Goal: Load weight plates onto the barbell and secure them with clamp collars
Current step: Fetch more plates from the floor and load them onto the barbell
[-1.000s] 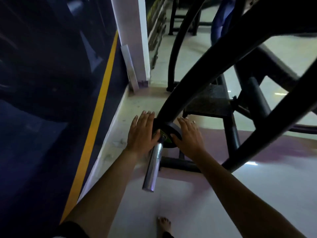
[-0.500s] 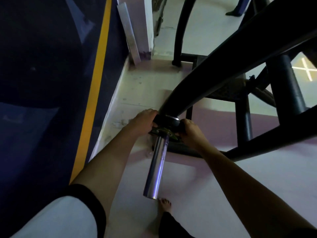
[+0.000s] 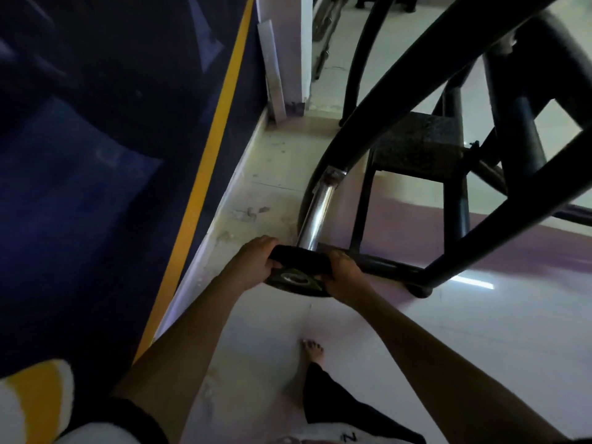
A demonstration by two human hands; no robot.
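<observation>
Weight plate [image 3: 301, 260] at near end of chrome sleeve [image 3: 315, 213]; left hand [image 3: 254, 264] and right hand [image 3: 343, 273] grip its rim, fingers curled round it.

The plate [image 3: 299, 272] is black with a pale greenish mark on its face. Beyond it the sleeve [image 3: 315, 213] is shiny silver, the frame [image 3: 416, 78] plain black, the step [image 3: 419, 145] speckled black. Left of the plate the wall [image 3: 96, 155] is dark navy with a yellow stripe [image 3: 205, 174]. Right of it the whitish floor [image 3: 480, 331] carries a purple band [image 3: 528, 254].
</observation>
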